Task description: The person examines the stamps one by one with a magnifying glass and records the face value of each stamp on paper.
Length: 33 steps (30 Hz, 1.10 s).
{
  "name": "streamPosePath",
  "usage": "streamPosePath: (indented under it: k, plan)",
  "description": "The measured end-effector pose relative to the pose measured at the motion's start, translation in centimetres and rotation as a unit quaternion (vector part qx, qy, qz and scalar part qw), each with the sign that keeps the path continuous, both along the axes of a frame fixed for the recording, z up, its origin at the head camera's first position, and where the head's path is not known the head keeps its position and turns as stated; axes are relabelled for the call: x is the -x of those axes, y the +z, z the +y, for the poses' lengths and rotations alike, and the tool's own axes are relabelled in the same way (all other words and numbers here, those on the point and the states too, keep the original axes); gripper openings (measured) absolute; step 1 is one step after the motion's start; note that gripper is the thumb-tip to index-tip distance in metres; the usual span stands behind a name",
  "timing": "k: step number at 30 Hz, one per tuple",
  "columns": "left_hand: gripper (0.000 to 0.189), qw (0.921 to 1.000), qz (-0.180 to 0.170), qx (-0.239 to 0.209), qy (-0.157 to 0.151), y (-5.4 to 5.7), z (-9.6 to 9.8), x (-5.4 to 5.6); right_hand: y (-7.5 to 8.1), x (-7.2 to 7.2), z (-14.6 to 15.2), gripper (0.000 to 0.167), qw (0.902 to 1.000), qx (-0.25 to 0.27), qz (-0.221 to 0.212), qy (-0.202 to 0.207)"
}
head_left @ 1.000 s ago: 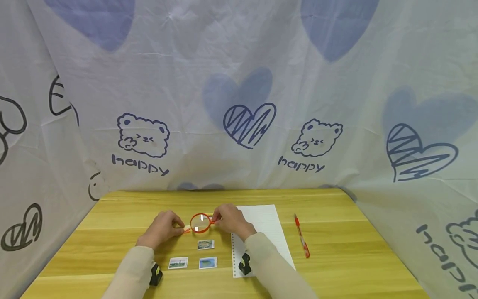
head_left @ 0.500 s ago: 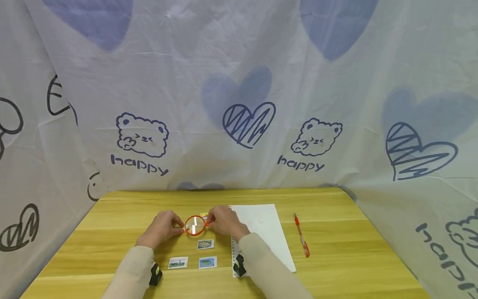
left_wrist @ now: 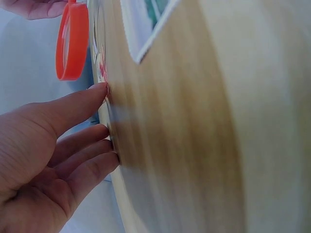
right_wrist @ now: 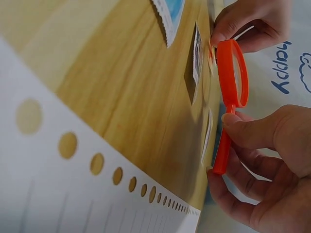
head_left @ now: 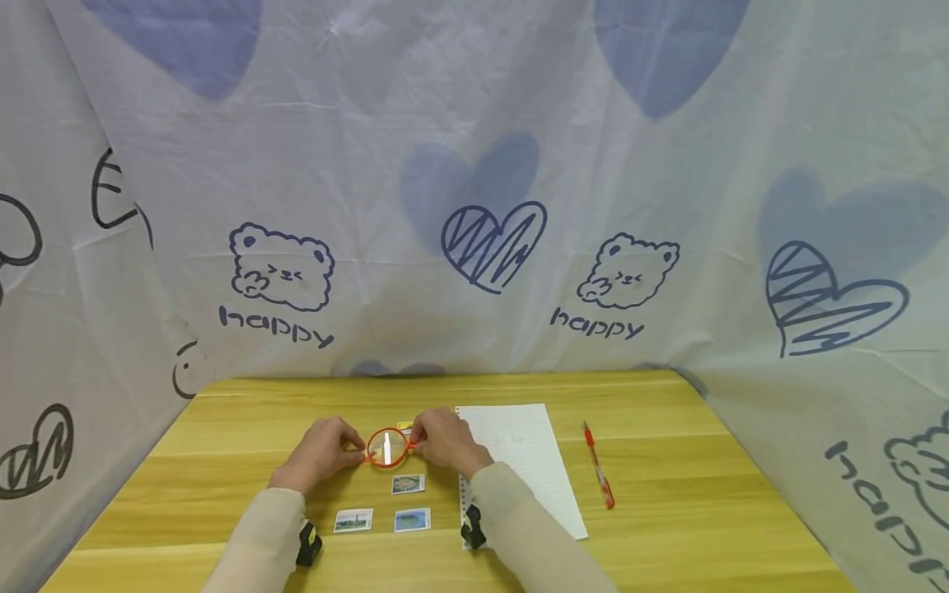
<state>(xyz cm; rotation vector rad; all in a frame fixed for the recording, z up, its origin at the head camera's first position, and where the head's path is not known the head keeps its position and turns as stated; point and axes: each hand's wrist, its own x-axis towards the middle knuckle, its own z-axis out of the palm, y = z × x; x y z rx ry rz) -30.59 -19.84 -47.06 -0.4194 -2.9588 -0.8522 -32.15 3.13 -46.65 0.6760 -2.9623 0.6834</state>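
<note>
My right hand [head_left: 447, 438] pinches the handle of a red-rimmed magnifying glass [right_wrist: 226, 73]. The lens is tilted above the table, just right of my left fingertips, with a bright glare across it. My left hand [head_left: 320, 453] has its thumb and fingertips down at the tabletop, pinching the edge of a reddish postage stamp [left_wrist: 102, 68]; most of that stamp is hidden by the lens and fingers in the head view. Nearer the body lie a stamp with an oval picture [head_left: 408, 484], a green landscape stamp [head_left: 352, 520] and a blue stamp [head_left: 412, 520].
Another stamp with yellow on it [head_left: 404, 427] lies behind the magnifying glass. Beneath the right forearm is a sheet of lined, hole-punched paper [head_left: 530, 461] with faint writing. A red pen [head_left: 599, 467] lies right of it on the wooden table [head_left: 689, 494]. Printed cloth [head_left: 385, 181] surrounds the table.
My right hand has shifted slightly left with the magnifying glass, bringing the lens close to my left fingertips and over the stamp there. The left hand has stayed nearly still.
</note>
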Motion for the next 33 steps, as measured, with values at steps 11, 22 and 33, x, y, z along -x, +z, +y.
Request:
streamPosePath:
  k: [11,22,33]
  plan:
    - [0.007,1.0,-0.003,0.002,0.0,0.01,-0.05,0.08,-0.28,0.11,0.1,0.007,0.9999,0.011,0.0,0.003]
    - [0.007,1.0,-0.006,0.003,0.002,-0.16,-0.09,0.24,-0.42,0.17,0.09,0.007,0.9997,0.017,-0.014,0.006]
    - [0.007,1.0,-0.007,0.002,0.002,-0.06,0.0,0.14,-0.32,-0.08,0.05,0.007,0.9999,0.011,-0.006,0.006]
